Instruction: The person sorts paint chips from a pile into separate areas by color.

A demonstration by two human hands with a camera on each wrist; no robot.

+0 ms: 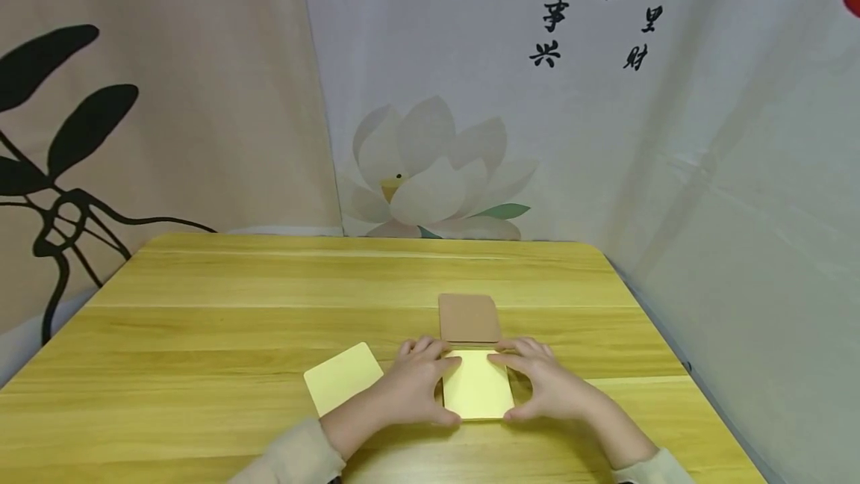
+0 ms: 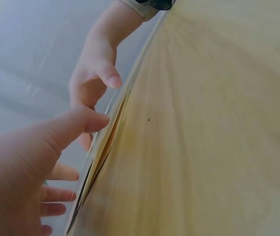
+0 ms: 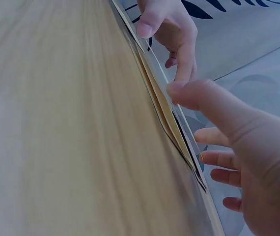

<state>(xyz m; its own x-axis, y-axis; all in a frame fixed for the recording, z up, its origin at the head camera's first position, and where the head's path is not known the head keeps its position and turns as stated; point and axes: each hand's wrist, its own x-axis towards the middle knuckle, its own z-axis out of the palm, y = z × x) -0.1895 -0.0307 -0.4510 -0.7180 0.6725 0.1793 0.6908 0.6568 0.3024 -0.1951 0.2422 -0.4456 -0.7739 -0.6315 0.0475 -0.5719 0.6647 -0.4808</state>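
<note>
A yellow paper pad (image 1: 478, 387) lies flat on the table in the head view. A brown card-like panel (image 1: 469, 317) with rounded corners meets its far edge; whether the two are joined I cannot tell. My left hand (image 1: 418, 383) is at the pad's left side, index finger by the far corner and thumb by the near corner. Mirroring it, my right hand (image 1: 552, 383) spans the right side, its index fingertip on the far corner. Fingers are spread in both wrist views, where the pad (image 2: 111, 137) appears edge-on with slightly parted layers.
A loose yellow sheet (image 1: 343, 377) with rounded corners lies left of the pad, partly covered by the left forearm. The wooden table (image 1: 269, 282) reaches back to hanging cloths (image 1: 430, 21) printed with a lotus, leaves and characters.
</note>
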